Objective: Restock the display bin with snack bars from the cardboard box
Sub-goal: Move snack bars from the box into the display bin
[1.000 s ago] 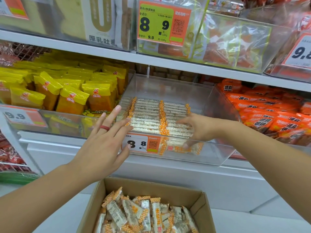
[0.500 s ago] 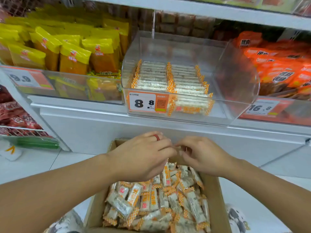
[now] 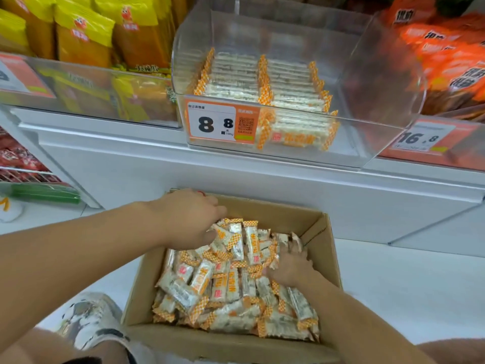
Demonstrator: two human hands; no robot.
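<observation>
- Orange-white bars (image 3: 236, 279): loose heap in box (image 3: 319, 227) on the floor.
- Left hand (image 3: 189, 219): fingers curled down into the heap, likely gathering bars; actual grip hidden.
- Right hand (image 3: 291, 269): fingers dug in, grip unclear.
- Bin (image 3: 380, 74) above holds neat rows, right side bare.

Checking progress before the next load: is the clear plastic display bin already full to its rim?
No, the clear plastic display bin holds only low rows of orange-and-white wrapped snack bars.
</observation>
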